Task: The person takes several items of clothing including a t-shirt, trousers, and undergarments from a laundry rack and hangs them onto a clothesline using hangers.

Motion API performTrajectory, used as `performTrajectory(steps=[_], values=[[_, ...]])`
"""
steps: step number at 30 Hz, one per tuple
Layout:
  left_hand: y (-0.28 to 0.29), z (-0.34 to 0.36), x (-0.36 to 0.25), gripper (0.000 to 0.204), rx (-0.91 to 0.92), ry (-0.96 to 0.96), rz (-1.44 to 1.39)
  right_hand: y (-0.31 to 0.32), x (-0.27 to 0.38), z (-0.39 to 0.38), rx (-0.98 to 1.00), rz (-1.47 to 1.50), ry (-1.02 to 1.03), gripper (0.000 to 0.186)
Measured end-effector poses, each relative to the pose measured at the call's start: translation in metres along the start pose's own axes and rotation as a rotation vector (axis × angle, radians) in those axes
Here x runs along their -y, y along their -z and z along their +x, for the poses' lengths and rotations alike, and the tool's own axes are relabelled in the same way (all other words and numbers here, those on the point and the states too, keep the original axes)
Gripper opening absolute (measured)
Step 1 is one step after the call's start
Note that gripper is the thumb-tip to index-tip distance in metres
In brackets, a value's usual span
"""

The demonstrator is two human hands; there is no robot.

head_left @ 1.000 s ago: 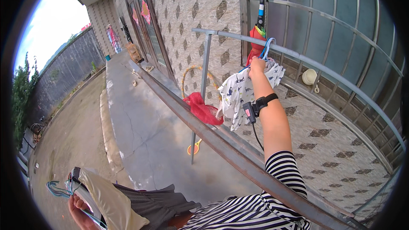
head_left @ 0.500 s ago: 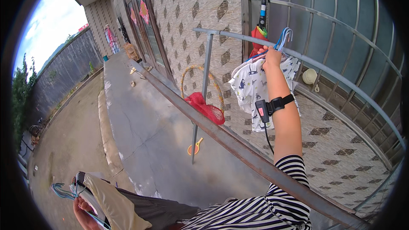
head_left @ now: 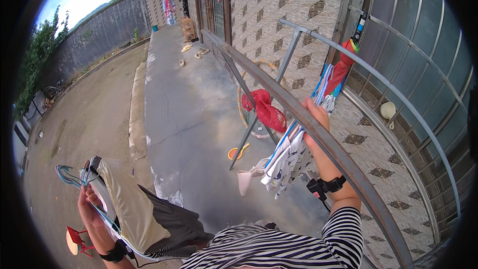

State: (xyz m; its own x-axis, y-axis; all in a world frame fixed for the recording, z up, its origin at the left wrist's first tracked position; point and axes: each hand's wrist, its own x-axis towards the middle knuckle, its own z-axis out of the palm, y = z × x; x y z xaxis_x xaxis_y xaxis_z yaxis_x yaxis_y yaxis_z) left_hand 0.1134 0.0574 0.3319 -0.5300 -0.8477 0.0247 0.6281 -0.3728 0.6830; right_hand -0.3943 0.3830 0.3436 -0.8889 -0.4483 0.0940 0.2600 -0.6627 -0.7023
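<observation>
My left hand [head_left: 88,201] is closed on several blue hangers [head_left: 69,174] carrying a cream garment [head_left: 129,204] and grey garments [head_left: 174,221]. My right hand [head_left: 316,117] is closed on a bunch of light-blue and blue hangers [head_left: 322,80], partly behind the rusty metal beam [head_left: 348,174]. Small white printed clothes [head_left: 286,164] and a pale pink piece [head_left: 245,182] hang from that bunch, below the beam. A red net bag [head_left: 269,109] hangs just left of them, and a furled red umbrella [head_left: 341,67] is behind the upper grey rail [head_left: 386,82].
A concrete walkway [head_left: 174,94] runs toward a wooden rack [head_left: 188,27], slippers [head_left: 197,55] and hanging clothes [head_left: 168,7]. An orange racket [head_left: 238,153] lies below the frame. A red stool [head_left: 74,241] stands in the yard at lower left. Barred windows [head_left: 418,45] are at right.
My right hand has moved downward with the printed clothes, from over the upper rail to behind the beam, tilting the hangers. The view has shifted, bringing the red stool into sight.
</observation>
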Motion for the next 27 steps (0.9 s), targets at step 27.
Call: performTrajectory(steps=[27], values=[[0.126,-0.211,-0.076,0.016,-0.484,-0.6,-0.258,-0.336,-0.384,-0.093,1.374,-0.552,-1.097,0.022]])
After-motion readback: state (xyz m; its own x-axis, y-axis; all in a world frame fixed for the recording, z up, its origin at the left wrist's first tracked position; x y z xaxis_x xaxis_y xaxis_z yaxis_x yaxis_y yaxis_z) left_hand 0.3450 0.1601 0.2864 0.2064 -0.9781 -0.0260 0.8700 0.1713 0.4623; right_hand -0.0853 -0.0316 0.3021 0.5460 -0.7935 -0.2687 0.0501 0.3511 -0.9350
